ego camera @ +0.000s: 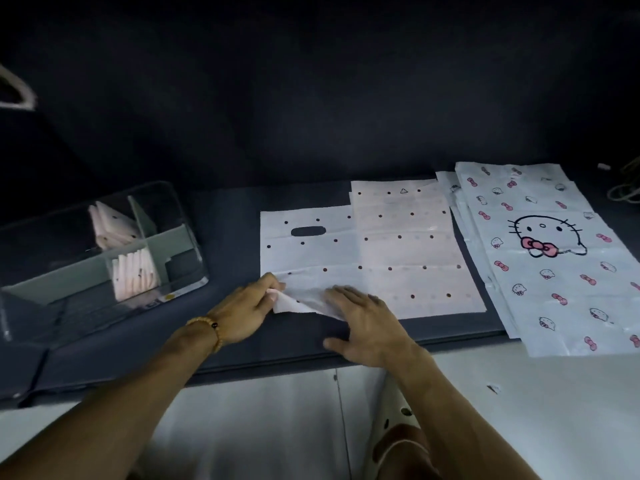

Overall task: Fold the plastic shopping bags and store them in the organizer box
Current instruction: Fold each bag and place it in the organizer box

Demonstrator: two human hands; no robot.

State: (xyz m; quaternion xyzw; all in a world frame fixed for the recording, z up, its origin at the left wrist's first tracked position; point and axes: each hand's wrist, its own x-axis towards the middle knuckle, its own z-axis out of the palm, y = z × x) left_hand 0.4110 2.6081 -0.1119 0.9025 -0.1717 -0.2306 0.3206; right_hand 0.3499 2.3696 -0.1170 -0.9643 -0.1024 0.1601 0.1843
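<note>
A white dotted plastic bag (311, 251) with a cut-out handle lies flat on the dark mat, its near left corner lifted and turned over. My left hand (247, 311) pinches that corner. My right hand (363, 320) lies flat, fingers spread, pressing the bag's near edge just right of the fold. A pinkish dotted bag (405, 244) lies under and to the right of it. The clear organizer box (187, 237) stands at the left with folded bags (133, 275) standing in its compartments.
A stack of white bags printed with cat faces and pink bows (540, 258) lies at the right, overhanging the mat's front edge. The dark mat (277, 344) covers a white cabinet top. A dark wall rises behind. A cable (623, 188) coils at the far right.
</note>
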